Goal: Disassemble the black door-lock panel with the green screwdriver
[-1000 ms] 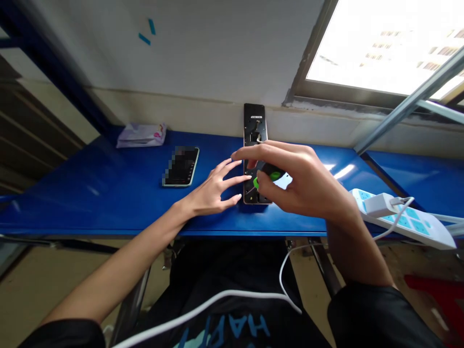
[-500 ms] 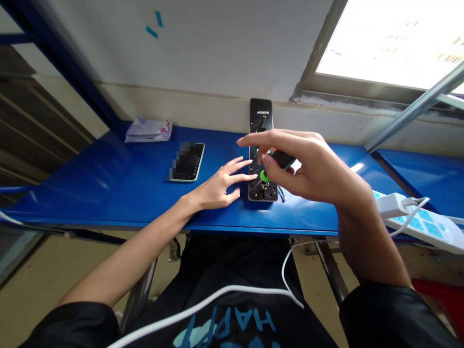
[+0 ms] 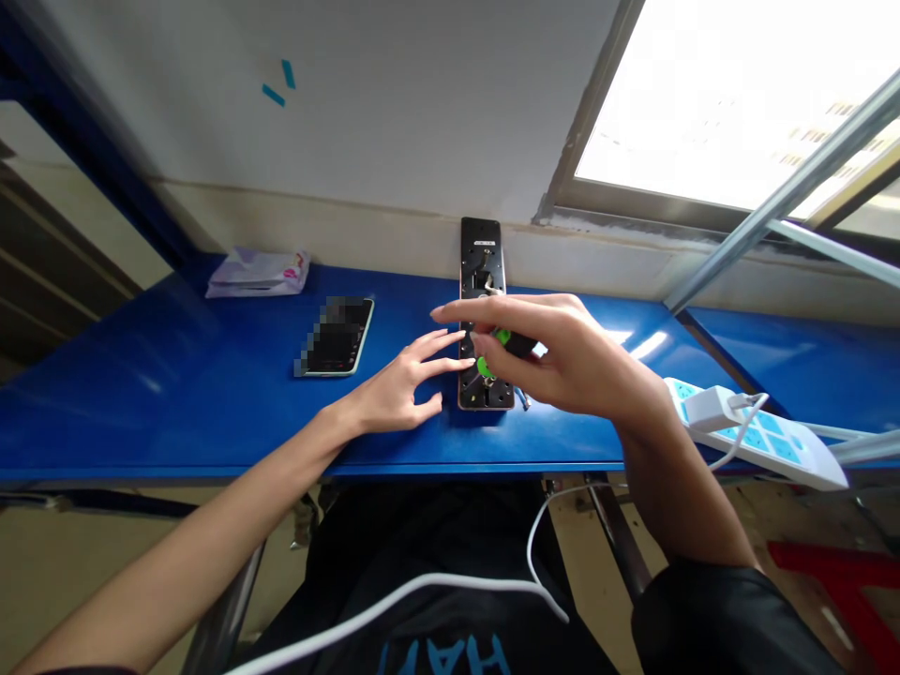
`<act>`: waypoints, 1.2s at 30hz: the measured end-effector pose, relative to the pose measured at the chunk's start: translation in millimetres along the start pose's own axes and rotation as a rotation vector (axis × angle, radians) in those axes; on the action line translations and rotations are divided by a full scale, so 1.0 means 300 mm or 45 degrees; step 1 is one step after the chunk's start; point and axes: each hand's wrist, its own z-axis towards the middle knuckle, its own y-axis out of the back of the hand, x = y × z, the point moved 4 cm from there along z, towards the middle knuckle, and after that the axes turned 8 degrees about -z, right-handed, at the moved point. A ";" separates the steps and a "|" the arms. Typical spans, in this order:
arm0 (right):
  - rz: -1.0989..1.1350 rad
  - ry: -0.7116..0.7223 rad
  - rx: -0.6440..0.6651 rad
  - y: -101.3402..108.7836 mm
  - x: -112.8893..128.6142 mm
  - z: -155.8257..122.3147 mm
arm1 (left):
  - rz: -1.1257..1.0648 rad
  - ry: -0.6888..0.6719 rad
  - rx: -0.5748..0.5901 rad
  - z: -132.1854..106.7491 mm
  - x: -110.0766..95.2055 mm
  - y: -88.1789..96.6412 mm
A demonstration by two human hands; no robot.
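A long black device with its back off point(image 3: 482, 272) lies on the blue bench point(image 3: 175, 394), its far end against the wall. My left hand point(image 3: 397, 389) rests flat beside its left edge, fingers spread and fingertips touching it. My right hand point(image 3: 555, 361) hovers over the device's near half, fingers closed on a small black and green screwdriver point(image 3: 501, 343) whose tip points down at the device. A small loose part point(image 3: 521, 399) lies just right of the device.
A smartphone point(image 3: 336, 349) lies face up left of my left hand. A white wipes packet point(image 3: 254, 270) sits at the back left. A white and blue power strip point(image 3: 766, 439) with a plugged charger and white cable sits at the right. A window is at upper right.
The view has shifted a little. My right hand has lowered slightly with the screwdriver toward the device. My left hand stays flat against the device's left edge.
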 end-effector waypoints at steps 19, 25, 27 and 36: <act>-0.080 -0.030 -0.005 0.018 -0.022 0.005 | 0.009 0.021 0.001 -0.003 0.006 0.001; -0.037 -0.072 0.092 0.009 0.007 -0.006 | 0.022 0.026 -0.011 -0.001 -0.002 0.005; -0.058 -0.103 0.016 0.003 0.004 -0.002 | 0.023 0.035 -0.016 -0.003 0.000 0.005; 0.029 -0.072 -0.091 0.007 -0.038 0.006 | 0.016 0.046 -0.007 -0.010 0.009 0.000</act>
